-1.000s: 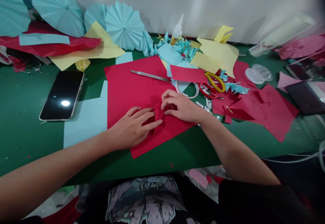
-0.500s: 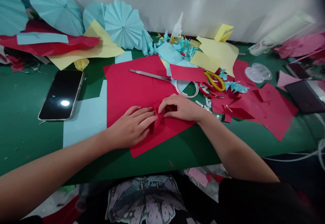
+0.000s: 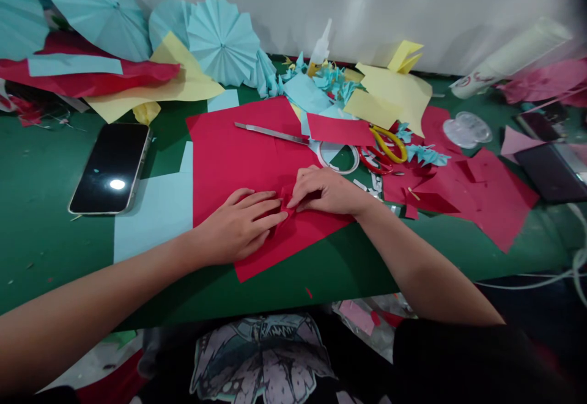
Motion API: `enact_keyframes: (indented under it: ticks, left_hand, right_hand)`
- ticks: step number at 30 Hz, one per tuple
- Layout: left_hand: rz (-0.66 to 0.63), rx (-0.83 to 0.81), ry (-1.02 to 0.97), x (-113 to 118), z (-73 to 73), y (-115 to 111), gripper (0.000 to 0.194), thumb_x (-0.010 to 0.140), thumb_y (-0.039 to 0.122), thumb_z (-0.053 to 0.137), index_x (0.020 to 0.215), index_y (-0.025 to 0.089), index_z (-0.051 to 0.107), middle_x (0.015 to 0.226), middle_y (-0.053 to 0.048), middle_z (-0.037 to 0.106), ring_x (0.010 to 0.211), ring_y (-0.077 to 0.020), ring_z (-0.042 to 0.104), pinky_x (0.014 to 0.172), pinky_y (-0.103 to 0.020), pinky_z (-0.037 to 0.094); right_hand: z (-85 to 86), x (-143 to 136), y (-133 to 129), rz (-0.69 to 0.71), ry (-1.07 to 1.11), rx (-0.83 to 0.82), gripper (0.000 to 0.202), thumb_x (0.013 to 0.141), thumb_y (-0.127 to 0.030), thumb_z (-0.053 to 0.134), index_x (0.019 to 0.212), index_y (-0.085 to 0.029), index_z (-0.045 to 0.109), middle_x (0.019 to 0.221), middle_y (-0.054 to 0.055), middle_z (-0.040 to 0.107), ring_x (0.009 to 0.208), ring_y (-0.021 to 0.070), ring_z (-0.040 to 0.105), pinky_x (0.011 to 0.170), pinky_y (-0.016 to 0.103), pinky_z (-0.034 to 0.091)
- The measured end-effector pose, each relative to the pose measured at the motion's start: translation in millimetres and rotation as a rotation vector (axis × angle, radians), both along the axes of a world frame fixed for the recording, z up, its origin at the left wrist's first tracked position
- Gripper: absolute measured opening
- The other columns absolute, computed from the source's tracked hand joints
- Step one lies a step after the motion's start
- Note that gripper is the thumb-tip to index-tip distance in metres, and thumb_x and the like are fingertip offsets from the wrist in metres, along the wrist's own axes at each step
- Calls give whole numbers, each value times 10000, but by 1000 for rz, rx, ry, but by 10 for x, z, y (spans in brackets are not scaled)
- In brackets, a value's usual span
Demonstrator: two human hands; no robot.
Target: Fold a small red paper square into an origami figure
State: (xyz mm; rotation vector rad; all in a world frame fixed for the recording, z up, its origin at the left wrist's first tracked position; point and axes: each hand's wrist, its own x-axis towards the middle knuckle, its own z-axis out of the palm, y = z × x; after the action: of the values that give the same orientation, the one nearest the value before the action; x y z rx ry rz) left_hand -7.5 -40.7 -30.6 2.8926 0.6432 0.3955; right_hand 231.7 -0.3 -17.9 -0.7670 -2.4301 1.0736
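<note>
A small folded piece of red paper (image 3: pixel 287 208) lies on a large red paper sheet (image 3: pixel 238 165), between my two hands. My left hand (image 3: pixel 243 224) lies flat with its fingers stretched out, the fingertips resting at the folded piece's left side. From the right, my right hand (image 3: pixel 323 191) closes on the same piece, thumb and forefinger together at it. The fingers partly cover the piece, so its full shape is hidden. A slim metal blade (image 3: pixel 270 133) rests on the sheet beyond my hands.
A phone (image 3: pixel 110 168) lies on the left, beside light blue paper (image 3: pixel 156 214). To the right are a tape roll (image 3: pixel 339 172), yellow- and red-handled scissors (image 3: pixel 389 144) and red paper scraps (image 3: pixel 486 196). Pleated blue paper fans (image 3: pixel 223 43) and a glue bottle (image 3: pixel 321 48) stand behind.
My right thumb and forefinger have closed together and pressed down on the folded red paper, which now sits flatter. My left hand has shifted slightly right toward it.
</note>
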Motion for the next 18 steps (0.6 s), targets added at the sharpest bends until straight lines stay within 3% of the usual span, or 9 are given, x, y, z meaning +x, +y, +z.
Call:
enact_keyframes:
  ticks: [9,18]
  left_hand:
    - [-2,-8,6,-16,-1,-3,344,912,208,365,1220,223,517,1258,-99,531,1203,-257,438,953,-439,337]
    - [-31,20,80,-15,-1,-14,396,884,193,401,1268,268,466,1312,-99,475,1238,-286,388,943,-468,322]
  right_hand:
    - [-71,19,-18,35,109,137,96,764,-230,650,834,-237,715,748,28,668,746,146,496,665,293,455]
    - [-71,95,-49,65,123,228,124,827,-197,571,861,-213,689,777,42,650,791,148,498,694,304,459]
